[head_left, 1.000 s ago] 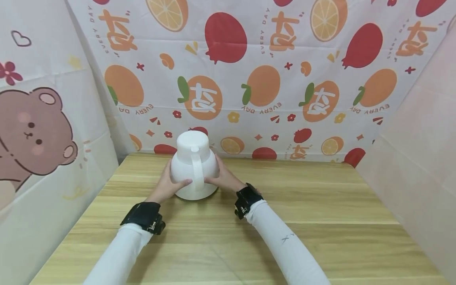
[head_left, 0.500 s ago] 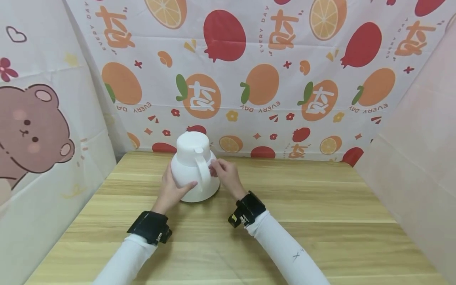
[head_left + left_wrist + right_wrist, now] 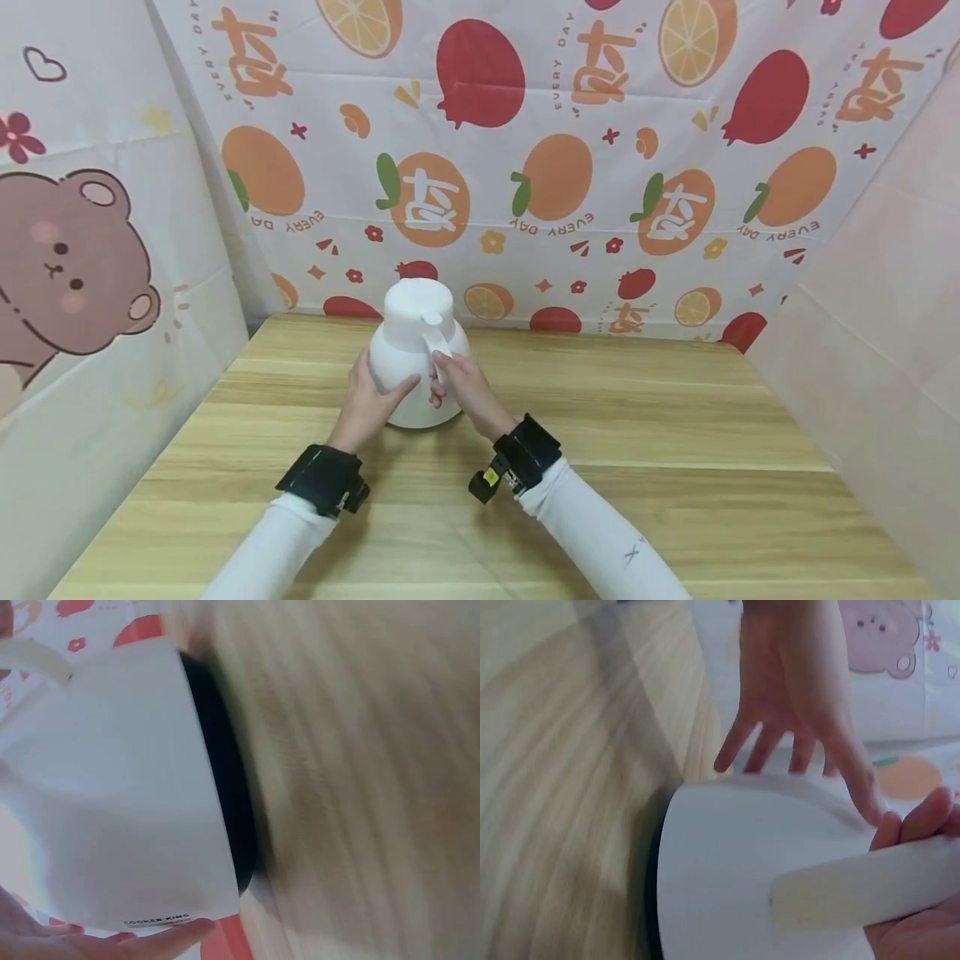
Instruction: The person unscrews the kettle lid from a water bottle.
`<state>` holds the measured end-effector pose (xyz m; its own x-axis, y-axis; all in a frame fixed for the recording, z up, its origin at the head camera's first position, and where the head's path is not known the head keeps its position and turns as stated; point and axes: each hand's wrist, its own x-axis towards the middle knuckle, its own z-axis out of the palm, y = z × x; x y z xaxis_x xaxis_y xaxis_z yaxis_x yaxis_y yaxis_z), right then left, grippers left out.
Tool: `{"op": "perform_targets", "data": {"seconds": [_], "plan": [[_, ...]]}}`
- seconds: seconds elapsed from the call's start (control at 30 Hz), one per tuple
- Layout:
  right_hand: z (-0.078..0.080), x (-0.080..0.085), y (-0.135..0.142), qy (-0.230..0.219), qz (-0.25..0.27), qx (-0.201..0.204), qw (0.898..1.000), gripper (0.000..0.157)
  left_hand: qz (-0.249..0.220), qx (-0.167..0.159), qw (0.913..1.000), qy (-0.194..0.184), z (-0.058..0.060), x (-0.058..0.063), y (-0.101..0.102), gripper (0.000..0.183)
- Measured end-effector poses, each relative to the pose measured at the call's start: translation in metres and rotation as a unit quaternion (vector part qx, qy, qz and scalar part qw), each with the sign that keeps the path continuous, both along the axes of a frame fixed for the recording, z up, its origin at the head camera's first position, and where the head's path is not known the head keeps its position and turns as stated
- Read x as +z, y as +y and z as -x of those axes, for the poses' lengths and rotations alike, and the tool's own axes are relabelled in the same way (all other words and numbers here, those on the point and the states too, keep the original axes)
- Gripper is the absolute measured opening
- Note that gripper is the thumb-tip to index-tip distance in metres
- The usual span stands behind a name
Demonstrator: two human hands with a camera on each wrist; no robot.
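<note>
A white thermos jug (image 3: 405, 354) stands upright on the wooden table, its handle (image 3: 855, 892) turned toward the person and slightly right. My right hand (image 3: 468, 392) grips that handle, fingers curled round it. Against the jug's left side rests my left hand (image 3: 367, 408), its thumb along the front; the right wrist view shows that hand's fingers (image 3: 761, 746) straight and spread. Small "COOKER KING" lettering (image 3: 157, 920) and a dark base (image 3: 221, 780) appear in the left wrist view. The jug's far side is hidden in the head view.
The wooden table (image 3: 637, 467) extends to the right and toward the person. Close behind the jug hangs a fruit-print cloth (image 3: 555, 267). A bear-print cloth (image 3: 75, 275) borders the left, and a pale cloth (image 3: 885, 333) borders the right.
My right hand has left the jug's right side and taken hold of the handle. The jug has turned a little, its handle swinging right. My left hand stays on its side.
</note>
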<state>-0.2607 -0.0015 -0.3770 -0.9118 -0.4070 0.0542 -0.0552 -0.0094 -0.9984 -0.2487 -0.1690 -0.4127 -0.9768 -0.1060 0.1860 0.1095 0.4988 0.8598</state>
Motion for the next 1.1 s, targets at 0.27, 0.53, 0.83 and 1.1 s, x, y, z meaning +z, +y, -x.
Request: {"op": "perform_targets", "data": {"seconds": [0.27, 0.53, 0.83, 1.1], "plan": [[-0.020, 0.001, 0.000, -0.005, -0.011, -0.026, 1.000, 0.032, -0.036, -0.077, 0.9957, 0.038, 0.010, 0.001, -0.004, 0.090], [-0.038, 0.004, 0.012, 0.004, -0.008, -0.039, 0.999, 0.035, -0.034, -0.133, 0.9900, 0.033, 0.012, -0.003, 0.003, 0.094], [-0.061, 0.003, 0.028, 0.003, 0.009, -0.061, 0.998, 0.037, -0.033, -0.163, 0.9861, 0.011, 0.002, -0.001, 0.021, 0.099], [-0.082, 0.002, 0.042, 0.011, 0.004, -0.070, 0.998, 0.043, -0.036, -0.174, 0.9840, 0.019, -0.013, -0.001, 0.037, 0.095]]}}
